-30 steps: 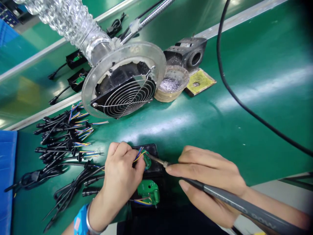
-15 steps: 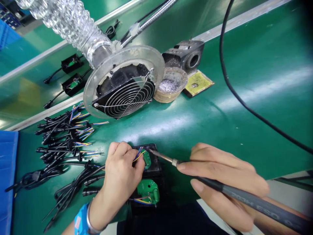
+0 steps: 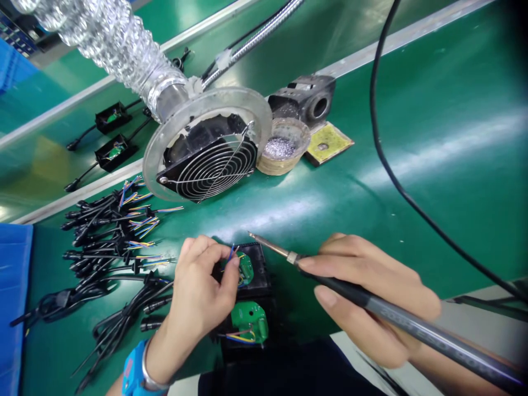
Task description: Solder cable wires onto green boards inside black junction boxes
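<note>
My left hand [image 3: 204, 280] pinches thin coloured wires [image 3: 231, 253] between thumb and forefinger, beside a small green circuit board [image 3: 246, 268]. That board sits in a black plastic case [image 3: 260, 264]. My right hand [image 3: 367, 291] is closed round the dark handle of a soldering iron [image 3: 346, 291]. Its metal tip points left and lies above the case's far edge, apart from the wires as far as I can see. Nearer to me, a second green circuit board [image 3: 251, 320] with yellow, blue and red wires rests on another black case.
A round fume extractor fan [image 3: 214, 170] on a foil duct [image 3: 119, 49] hangs over the bench. Behind are a bowl of solder bits [image 3: 282, 148], a yellow sponge [image 3: 329, 144] and an iron stand [image 3: 313, 102]. Black cables [image 3: 107, 231] lie left. The iron's cord [image 3: 388, 159] loops at right.
The iron's tip has lifted away from the board, towards the case's far edge. My left finger and thumb have shifted on the wires, which now stand more upright.
</note>
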Demonstrator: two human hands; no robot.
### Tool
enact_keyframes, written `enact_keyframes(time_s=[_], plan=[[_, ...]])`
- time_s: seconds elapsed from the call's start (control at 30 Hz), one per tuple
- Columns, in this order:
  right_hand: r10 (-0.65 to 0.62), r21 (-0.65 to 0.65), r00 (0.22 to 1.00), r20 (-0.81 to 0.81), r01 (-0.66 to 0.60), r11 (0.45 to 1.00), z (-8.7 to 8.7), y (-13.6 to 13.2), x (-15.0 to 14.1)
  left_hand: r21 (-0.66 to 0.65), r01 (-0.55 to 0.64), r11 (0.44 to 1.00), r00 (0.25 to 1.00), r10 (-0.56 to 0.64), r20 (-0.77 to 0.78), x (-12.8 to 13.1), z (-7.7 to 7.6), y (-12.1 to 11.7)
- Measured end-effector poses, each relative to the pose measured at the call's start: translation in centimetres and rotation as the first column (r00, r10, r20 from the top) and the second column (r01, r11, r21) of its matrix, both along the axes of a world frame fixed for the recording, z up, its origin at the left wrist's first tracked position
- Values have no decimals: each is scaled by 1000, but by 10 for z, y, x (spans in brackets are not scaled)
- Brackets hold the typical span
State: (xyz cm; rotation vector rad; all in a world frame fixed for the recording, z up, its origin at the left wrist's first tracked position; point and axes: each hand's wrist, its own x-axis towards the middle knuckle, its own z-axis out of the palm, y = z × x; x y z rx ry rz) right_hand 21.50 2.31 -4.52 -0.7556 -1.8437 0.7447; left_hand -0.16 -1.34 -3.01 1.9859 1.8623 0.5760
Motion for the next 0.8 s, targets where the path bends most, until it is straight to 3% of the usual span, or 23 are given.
enact_keyframes(time_s=[0.17,0.43,0.67,0.8], plan=[[23,-19,1000,3,-23,1000,1,1,1,2,68,998,986,-67,-152,0,-2,1],[17,-21,997,70,-16,1000,-9,-2,-6,3,69,998,977,-67,-200,2,3,1],[53,-95,982,182,-36,995,-22,-15,-18,8,24,1000,969,-22,-245,10,-4,3],[64,-75,986,152,-53,996,-21,-11,-15,28,46,999,970,-38,-239,9,-7,2]])
